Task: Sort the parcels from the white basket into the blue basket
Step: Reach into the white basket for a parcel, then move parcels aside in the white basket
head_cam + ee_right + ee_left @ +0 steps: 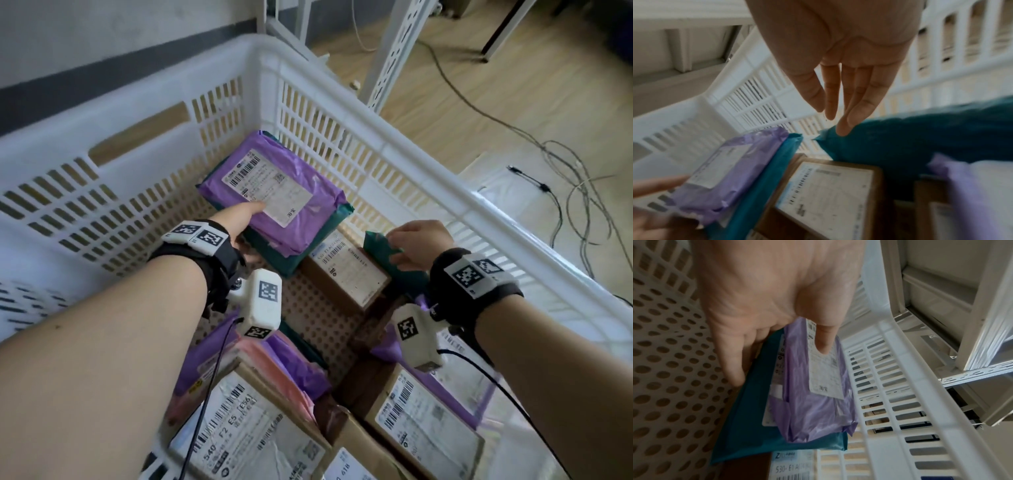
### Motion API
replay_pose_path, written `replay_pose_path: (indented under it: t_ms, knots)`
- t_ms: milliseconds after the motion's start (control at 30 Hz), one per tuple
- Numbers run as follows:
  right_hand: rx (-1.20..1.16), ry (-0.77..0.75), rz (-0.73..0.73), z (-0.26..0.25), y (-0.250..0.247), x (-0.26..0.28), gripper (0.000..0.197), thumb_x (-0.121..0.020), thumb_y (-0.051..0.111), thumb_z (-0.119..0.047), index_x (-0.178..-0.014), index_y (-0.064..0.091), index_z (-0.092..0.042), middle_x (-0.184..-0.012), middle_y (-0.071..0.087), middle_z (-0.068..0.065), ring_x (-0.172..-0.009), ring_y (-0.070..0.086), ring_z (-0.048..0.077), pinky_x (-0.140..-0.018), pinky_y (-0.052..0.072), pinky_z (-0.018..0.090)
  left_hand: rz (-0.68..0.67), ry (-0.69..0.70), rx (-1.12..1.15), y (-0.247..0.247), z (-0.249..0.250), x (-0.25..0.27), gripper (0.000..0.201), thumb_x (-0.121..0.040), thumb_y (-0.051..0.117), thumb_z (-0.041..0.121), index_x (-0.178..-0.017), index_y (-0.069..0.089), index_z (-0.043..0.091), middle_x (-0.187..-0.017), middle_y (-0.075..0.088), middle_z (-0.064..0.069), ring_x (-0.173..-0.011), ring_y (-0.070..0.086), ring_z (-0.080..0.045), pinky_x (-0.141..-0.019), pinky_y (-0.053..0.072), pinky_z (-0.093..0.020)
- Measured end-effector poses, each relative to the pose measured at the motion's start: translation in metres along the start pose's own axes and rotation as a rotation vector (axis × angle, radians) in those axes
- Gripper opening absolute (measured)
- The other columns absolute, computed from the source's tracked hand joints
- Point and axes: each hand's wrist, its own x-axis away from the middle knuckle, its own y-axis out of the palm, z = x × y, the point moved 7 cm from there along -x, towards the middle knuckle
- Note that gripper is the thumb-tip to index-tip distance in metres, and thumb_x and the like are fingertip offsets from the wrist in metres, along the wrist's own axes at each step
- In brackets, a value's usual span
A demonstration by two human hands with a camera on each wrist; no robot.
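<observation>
I see a white slotted basket [342, 113] whose floor is dotted with round holes. A purple parcel [274, 192] with a white barcoded label lies on a teal one [294, 260]. Beside them sits a brown box [346, 274].

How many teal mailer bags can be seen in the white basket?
2. One teal bag sits under the purple parcel gripped by the left hand; another teal bag is touched by the right hand. More may be hidden.

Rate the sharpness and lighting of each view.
Head view: sharp, evenly lit, label on the purple parcel legible, basket rim bowed by the wide lens. Left wrist view: sharp, left hand slightly shadowed. Right wrist view: motion-blurred, teal parcel smeared, box label unreadable.
</observation>
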Motion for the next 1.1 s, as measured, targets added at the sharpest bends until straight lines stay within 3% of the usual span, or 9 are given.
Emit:
replay_pose_path:
  t_ms: [133,267,367,433,533,667,833,933,1100]
  knots:
    - [0.138,0.032,0.021,0.03,-0.025,0.007,0.017,-0.09,0.058,-0.011,-0.106,0.065,-0.013,-0.102,0.066,0.008,-0.056,0.069,0.017,-0.06,0.06,0.029,0.014,-0.016,-0.043,0.005,-0.005,0.011,0.056,-0.094,0.05,0.038,-0.14,0.033,0.012,-0.117,0.052,-0.012,-0.077,0.052,-0.027,-0.046,0.051,-0.031]
    - [0.204,0.05,-0.004,0.046,-0.023,0.009,0.024,-0.087,0.059,-0.008,-0.111,0.06,-0.008,-0.093,0.065,0.011,-0.085,0.071,0.033,-0.079,0.058,0.046,0.041,-0.033,-0.062,0.011,-0.015,0.017,0.064,-0.095,0.051,0.033,-0.147,0.022,0.011,-0.144,0.036,-0.018,-0.119,0.045,-0.04,-0.065,0.046,-0.041]
    - [0.305,0.088,-0.014,0.058,-0.016,0.005,0.027,-0.084,0.062,-0.008,-0.11,0.06,-0.003,-0.093,0.068,0.014,-0.088,0.07,0.032,-0.082,0.057,0.044,-0.008,-0.018,-0.051,0.017,-0.016,0.02,0.053,-0.093,0.053,0.032,-0.139,0.036,0.011,-0.086,0.05,-0.011,-0.067,0.047,-0.024,-0.05,0.053,-0.031]
    - [0.481,0.06,0.022,0.062,-0.015,0.001,0.025,-0.083,0.061,-0.011,-0.107,0.064,-0.005,-0.092,0.071,0.013,-0.082,0.069,0.027,-0.072,0.059,0.037,-0.024,-0.023,-0.061,0.018,-0.016,0.018,0.042,-0.091,0.055,0.033,-0.125,0.043,0.012,-0.078,0.047,-0.006,-0.058,0.037,-0.017,-0.049,0.054,-0.027]
    - [0.703,-0.008,0.135,0.06,-0.023,-0.001,0.022,-0.084,0.057,-0.014,-0.102,0.068,-0.011,-0.089,0.069,0.009,-0.075,0.064,0.024,-0.059,0.051,0.028,-0.02,-0.025,-0.052,0.017,-0.016,0.018,0.034,-0.09,0.056,0.034,-0.113,0.042,0.013,-0.082,0.05,-0.006,-0.059,0.037,-0.016,-0.065,0.049,-0.033]
    - [0.786,-0.036,0.217,0.047,-0.03,0.006,0.022,-0.086,0.056,-0.011,-0.103,0.069,-0.012,-0.088,0.067,0.008,-0.076,0.062,0.024,-0.061,0.05,0.027,-0.032,0.002,-0.039,0.019,-0.013,0.016,0.052,-0.089,0.058,0.034,-0.133,0.04,0.012,-0.106,0.05,-0.008,-0.078,0.054,-0.018,-0.087,0.044,-0.036]
    - [0.85,-0.185,0.217,0.004,-0.029,0.026,0.02,-0.089,0.053,-0.015,-0.105,0.063,-0.009,-0.087,0.058,0.006,-0.078,0.056,0.025,-0.069,0.047,0.03,-0.018,0.009,-0.034,0.018,-0.012,0.013,0.057,-0.086,0.06,0.035,-0.134,0.041,0.011,-0.089,0.056,-0.006,-0.076,0.056,-0.018,-0.078,0.047,-0.034]
    - [0.847,-0.331,0.28,-0.035,-0.032,0.047,0.017,-0.09,0.05,-0.016,-0.1,0.062,-0.009,-0.084,0.055,0.006,-0.078,0.056,0.025,-0.069,0.051,0.032,-0.037,0.011,-0.045,0.02,-0.011,0.016,0.062,-0.085,0.062,0.036,-0.136,0.039,0.01,-0.112,0.057,-0.011,-0.08,0.056,-0.02,-0.065,0.051,-0.032]
    - [0.885,-0.428,0.367,-0.085,-0.05,0.078,0.011,-0.086,0.048,-0.01,-0.088,0.059,-0.011,-0.068,0.045,0.004,-0.065,0.046,0.023,-0.06,0.038,0.029,-0.053,0.013,-0.042,0.019,-0.009,0.016,0.065,-0.086,0.062,0.036,-0.14,0.035,0.01,-0.138,0.043,-0.016,-0.099,0.055,-0.028,-0.075,0.049,-0.038]
